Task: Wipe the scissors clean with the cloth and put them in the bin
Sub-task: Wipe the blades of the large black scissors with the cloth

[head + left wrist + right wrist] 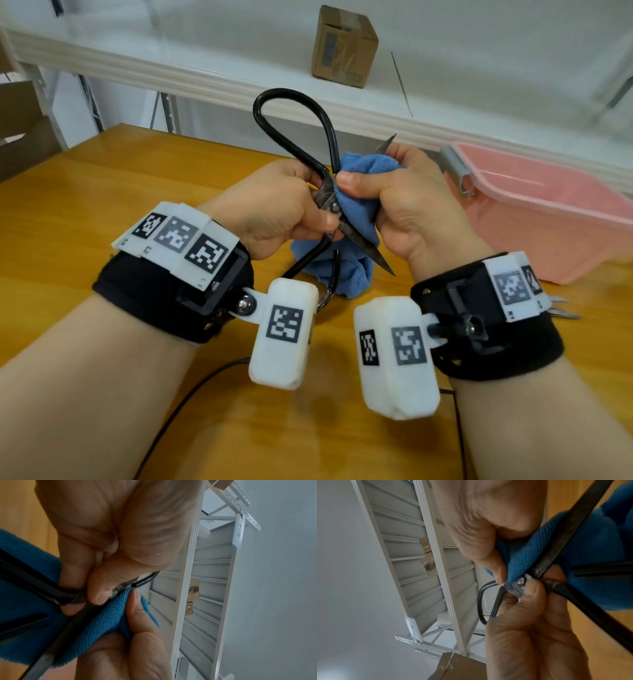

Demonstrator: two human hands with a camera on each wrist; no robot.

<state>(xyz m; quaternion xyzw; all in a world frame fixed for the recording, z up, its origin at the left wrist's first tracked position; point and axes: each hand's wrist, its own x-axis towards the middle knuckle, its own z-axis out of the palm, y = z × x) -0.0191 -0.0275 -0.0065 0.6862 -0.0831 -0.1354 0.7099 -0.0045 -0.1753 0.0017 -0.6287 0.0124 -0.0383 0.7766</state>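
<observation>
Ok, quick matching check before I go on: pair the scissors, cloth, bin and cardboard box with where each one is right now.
Things:
1. scissors
2. cloth
3. bin
4. cardboard box

Places:
A. on the white shelf behind the table
B. held at the pivot by the left hand
C. on the table to the right
D. bunched round a blade in the right hand

Pairs: 1-B, 2-D, 3-C, 4-A

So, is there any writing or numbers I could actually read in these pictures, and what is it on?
"1-5": handwritten on the white tag on the shelf frame, seen from both wrist views.
Cardboard box on the shelf: printed label, too blurred to read.
Small boxes on the shelves: print too small to read.
White wrist markers: black-and-white square codes, no words.
</observation>
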